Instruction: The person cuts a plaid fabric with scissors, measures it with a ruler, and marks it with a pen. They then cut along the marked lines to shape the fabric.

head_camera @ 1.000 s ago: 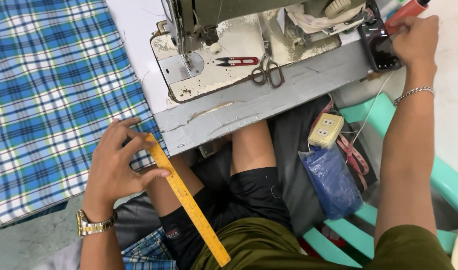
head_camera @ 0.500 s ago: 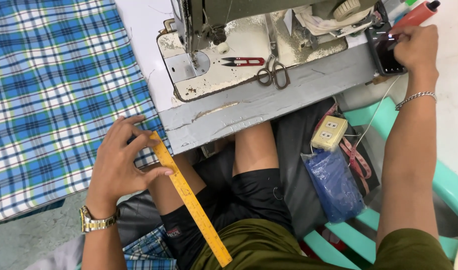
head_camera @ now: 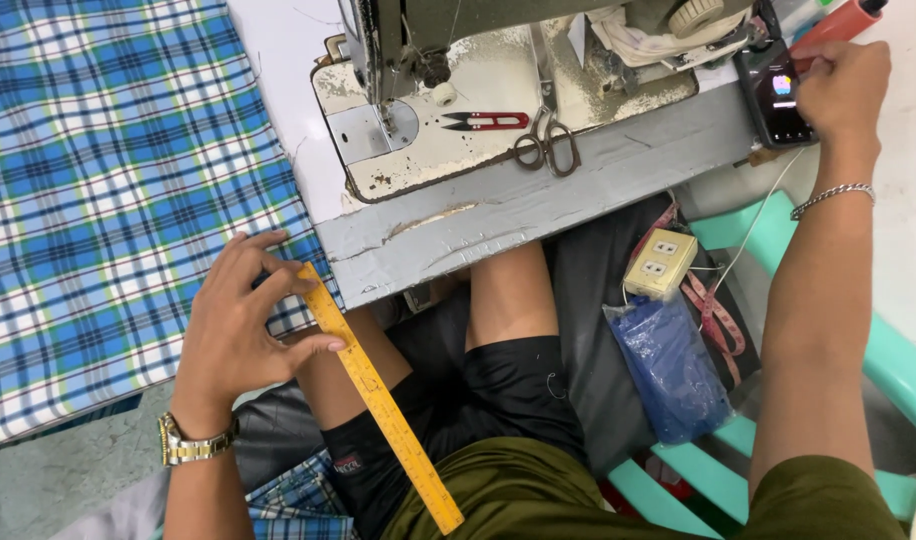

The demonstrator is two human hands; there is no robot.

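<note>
My left hand (head_camera: 240,325) grips the upper end of a long yellow ruler (head_camera: 383,400), which slants down across my lap from the corner of the blue plaid fabric (head_camera: 108,190). A gold watch is on that wrist. My right hand (head_camera: 846,88), with a silver bracelet on its wrist, rests on a black phone (head_camera: 773,95) with a lit screen at the right end of the sewing table (head_camera: 518,215). The old sewing machine (head_camera: 498,60) stands between my two hands.
Red thread snips (head_camera: 486,121) and metal scissors (head_camera: 546,148) lie on the machine bed. A beige power socket (head_camera: 660,264), a blue plastic bag (head_camera: 673,365) and a pink tape measure (head_camera: 713,315) sit by my right leg on a teal chair (head_camera: 893,360). An orange-red bottle (head_camera: 840,22) is behind the phone.
The view has shifted slightly. My right hand has settled lower onto the phone. My left hand keeps its hold on the ruler in the same place.
</note>
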